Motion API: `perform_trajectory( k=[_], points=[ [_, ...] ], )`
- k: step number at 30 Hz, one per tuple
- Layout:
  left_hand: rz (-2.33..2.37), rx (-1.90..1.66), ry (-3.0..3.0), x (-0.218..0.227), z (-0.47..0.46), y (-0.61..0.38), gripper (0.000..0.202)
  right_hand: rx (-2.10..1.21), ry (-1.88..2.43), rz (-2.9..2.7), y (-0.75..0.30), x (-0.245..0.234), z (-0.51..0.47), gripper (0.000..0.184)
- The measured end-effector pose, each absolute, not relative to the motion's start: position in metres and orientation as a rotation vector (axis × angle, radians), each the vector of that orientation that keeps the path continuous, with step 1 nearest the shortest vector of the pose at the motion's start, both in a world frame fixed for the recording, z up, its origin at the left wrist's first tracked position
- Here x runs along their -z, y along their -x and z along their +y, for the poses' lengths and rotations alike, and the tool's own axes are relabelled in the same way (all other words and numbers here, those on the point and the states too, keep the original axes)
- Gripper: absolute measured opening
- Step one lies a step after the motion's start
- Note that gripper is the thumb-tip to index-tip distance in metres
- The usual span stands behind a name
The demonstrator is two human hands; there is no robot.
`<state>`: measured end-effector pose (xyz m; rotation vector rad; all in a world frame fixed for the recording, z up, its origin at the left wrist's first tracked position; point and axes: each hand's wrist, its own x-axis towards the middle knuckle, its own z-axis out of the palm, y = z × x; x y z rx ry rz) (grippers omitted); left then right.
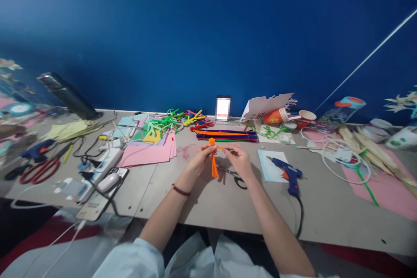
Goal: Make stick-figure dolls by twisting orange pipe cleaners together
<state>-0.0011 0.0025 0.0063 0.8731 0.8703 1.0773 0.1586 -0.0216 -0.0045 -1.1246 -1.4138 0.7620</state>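
Between my hands is a bunch of orange pipe cleaners [214, 168], with a rounded knob at the top and loose ends hanging down. My left hand [201, 159] pinches it just below the knob. One orange strand sticks out to the right, and the fingertips of my right hand [239, 160] are closed on it. Below the hands a pair of scissors [240, 182] with black handles lies on the table, partly hidden by my right hand. Straight behind lies a bundle of purple, orange and green pipe cleaners [228, 135].
To the right, a blue glue gun [289, 173] rests over a light blue card [264, 167]. Pink paper sheets [148, 155] and green pipe cleaners [167, 124] lie left. A power strip [102, 167], red-handled scissors [41, 170] and a phone [223, 107] stand or lie around.
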Motion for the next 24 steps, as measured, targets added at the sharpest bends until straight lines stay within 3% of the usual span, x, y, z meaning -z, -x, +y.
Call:
perform_trajectory(
  k=[8, 13, 19, 24],
  points=[
    [0.951, -1.087, -0.946, -0.004, 0.002, -0.003, 0.024, -1.106, 1.141, -1.088, -0.157, 0.007, -0.018, 0.028],
    [0.966, -1.09, -0.966, -0.003, 0.002, -0.003, 0.025, -1.197, 1.026, -1.047, -0.157, -0.001, -0.02, 0.022],
    [0.939, -1.119, -0.888, -0.004, 0.004, 0.001, 0.023, -1.144, 0.998, -1.226, -0.158, -0.002, -0.021, 0.021],
    [0.901, -1.088, -0.842, -0.002, 0.006, 0.001, 0.021, -0.908, 1.015, -1.43, -0.161, 0.005, -0.021, 0.02]
  ],
)
